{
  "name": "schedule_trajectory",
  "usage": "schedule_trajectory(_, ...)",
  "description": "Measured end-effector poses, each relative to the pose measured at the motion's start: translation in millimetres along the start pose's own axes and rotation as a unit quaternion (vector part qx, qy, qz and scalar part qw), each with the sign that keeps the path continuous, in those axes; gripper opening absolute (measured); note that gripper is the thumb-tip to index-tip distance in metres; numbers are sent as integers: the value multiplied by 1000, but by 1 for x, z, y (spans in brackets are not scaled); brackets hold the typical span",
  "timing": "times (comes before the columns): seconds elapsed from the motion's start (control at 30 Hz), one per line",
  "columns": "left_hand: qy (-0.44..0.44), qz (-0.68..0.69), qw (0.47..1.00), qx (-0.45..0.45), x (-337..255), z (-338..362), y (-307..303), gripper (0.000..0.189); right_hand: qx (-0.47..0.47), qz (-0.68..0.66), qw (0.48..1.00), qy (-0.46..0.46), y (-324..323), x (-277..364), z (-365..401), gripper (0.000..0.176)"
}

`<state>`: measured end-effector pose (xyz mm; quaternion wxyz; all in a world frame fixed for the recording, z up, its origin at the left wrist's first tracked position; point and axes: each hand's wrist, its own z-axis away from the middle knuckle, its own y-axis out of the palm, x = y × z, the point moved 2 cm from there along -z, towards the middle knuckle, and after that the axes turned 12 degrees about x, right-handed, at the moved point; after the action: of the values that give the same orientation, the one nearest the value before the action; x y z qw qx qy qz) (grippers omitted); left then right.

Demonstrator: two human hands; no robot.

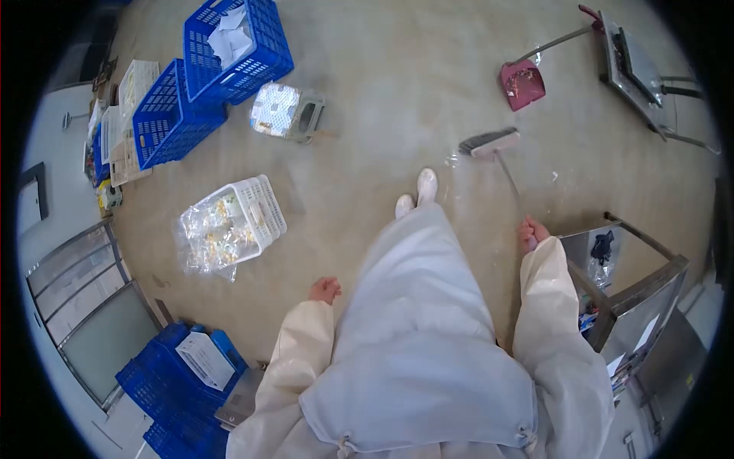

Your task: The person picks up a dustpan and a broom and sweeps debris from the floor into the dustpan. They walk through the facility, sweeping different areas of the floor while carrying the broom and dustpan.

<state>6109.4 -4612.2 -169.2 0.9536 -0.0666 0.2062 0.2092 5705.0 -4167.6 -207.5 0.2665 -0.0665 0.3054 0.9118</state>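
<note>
A single camera, worn on the person's head, looks forward and steeply down from above the pale apron (pixel 417 306), which is nearest and fills the lower middle. The left hand (pixel 326 290) and right hand (pixel 533 232) lie within view on either side, with the white shoes (pixel 427 186) farther below on the floor (pixel 367 99). The very wide lens bends the room's edges and darkens the corners. It reaches blue crates (pixel 237 50) far left and a broom (pixel 489 142) and pink dustpan (pixel 524 86) far right.
</note>
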Motion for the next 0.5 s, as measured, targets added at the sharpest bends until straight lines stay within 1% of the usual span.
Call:
schedule_trajectory(0.1, 9, 0, 1000, -8, -7, 9, -1, 19, 22, 35, 998, -46, 4, -25, 17, 27)
schedule_trajectory(0.17, -3, -21, 1000, -4, 11, 2, -11, 19, -8, 176, 982, -63, 12, -53, 25, 24)
schedule_trajectory(0.2, -11, -29, 1000, -3, 17, 4, -14, 19, -22, 247, 966, -71, 18, -69, 26, 23)
schedule_trajectory(0.23, -15, -19, 1000, -9, 23, 6, -16, 19, -31, 185, 982, -39, 25, -85, 22, 20)
schedule_trajectory(0.3, -22, -2, 1000, -19, 28, 13, -18, 19, 16, 228, 973, 15, 35, -114, 2, 19)
schedule_trajectory(0.37, -25, -6, 999, -27, 39, 15, -25, 19, 71, 257, 962, 58, 57, -149, -28, 23)
schedule_trajectory(0.43, -29, -6, 999, -32, 49, 21, -31, 19, 91, 298, 941, 132, 79, -183, -62, 28)
schedule_trajectory(0.5, -32, -2, 999, -38, 54, 30, -37, 19, 133, 283, 925, 217, 103, -217, -101, 32)
